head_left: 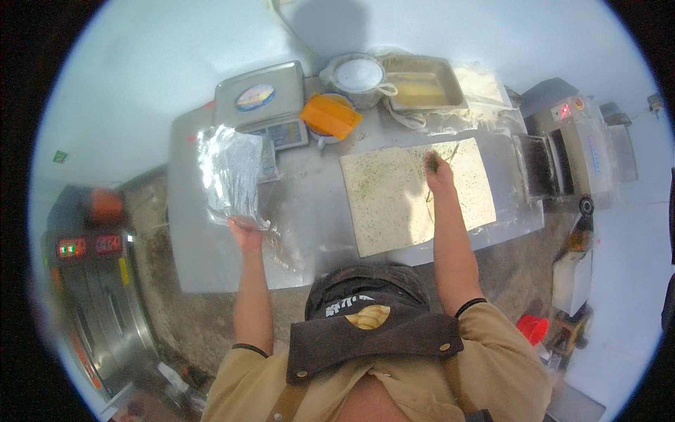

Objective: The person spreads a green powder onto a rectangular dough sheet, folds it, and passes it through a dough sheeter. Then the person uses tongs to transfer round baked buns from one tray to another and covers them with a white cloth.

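A flat, pale sheet of dough (383, 211) lies on the metal table, scattered with green flecks, mostly over its left and upper parts. Above its right half is my right hand (441, 176), fingers closed around a small clump of dark green flakes (432, 164) that look like dried herbs. To the left, my left hand (245, 232) grips the near end of a shiny silver foil bag (230, 169). The bag leans over the table near a scale and partly covers it. Whatever is inside the bag stays hidden.
Along the back of the metal table (309, 239) stand a tray-topped scale (221, 98), an orange scraper (330, 117) on a bowl, a lidded pot (358, 74) and a rectangular pan (446, 77). A machine (583, 151) is at right; a steel appliance (105, 295) stands left.
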The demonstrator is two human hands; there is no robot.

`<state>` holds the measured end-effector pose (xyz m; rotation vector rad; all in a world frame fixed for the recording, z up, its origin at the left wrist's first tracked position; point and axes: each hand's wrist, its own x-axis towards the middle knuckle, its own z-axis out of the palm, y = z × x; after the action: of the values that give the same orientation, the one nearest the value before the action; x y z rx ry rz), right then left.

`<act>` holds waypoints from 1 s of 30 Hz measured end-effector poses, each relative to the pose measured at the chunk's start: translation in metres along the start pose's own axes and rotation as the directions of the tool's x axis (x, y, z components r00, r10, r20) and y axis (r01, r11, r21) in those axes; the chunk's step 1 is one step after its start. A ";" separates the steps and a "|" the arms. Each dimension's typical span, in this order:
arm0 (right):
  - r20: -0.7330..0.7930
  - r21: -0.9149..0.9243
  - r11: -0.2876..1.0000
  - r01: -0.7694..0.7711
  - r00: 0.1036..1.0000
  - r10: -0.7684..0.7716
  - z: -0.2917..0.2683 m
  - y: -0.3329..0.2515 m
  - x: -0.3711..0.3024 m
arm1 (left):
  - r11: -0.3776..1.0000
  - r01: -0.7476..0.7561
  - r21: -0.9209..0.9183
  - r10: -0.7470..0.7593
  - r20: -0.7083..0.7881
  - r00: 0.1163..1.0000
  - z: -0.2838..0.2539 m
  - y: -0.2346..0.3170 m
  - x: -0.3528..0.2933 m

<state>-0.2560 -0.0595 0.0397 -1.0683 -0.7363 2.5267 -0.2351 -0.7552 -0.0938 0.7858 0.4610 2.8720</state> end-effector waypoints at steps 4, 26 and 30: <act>-0.032 -0.375 0.908 0.188 0.976 -0.215 -0.061 -0.029 -0.016 | 0.768 0.318 0.556 0.330 -0.770 0.547 0.001 -0.066 0.044; -0.090 -0.481 0.830 0.282 0.926 -0.367 -0.055 -0.015 -0.027 | -0.570 0.792 0.221 0.578 -0.578 0.577 -0.054 -0.013 0.062; 0.338 -0.777 0.522 0.351 0.933 -0.125 -0.108 0.041 -0.050 | -0.025 0.625 0.780 0.476 -0.540 0.694 -0.059 -0.006 0.050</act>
<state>-0.1460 -0.0795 -0.0190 -0.7644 -2.1477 2.0267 -0.3075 -0.7546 -0.1203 -0.6237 2.8073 1.8790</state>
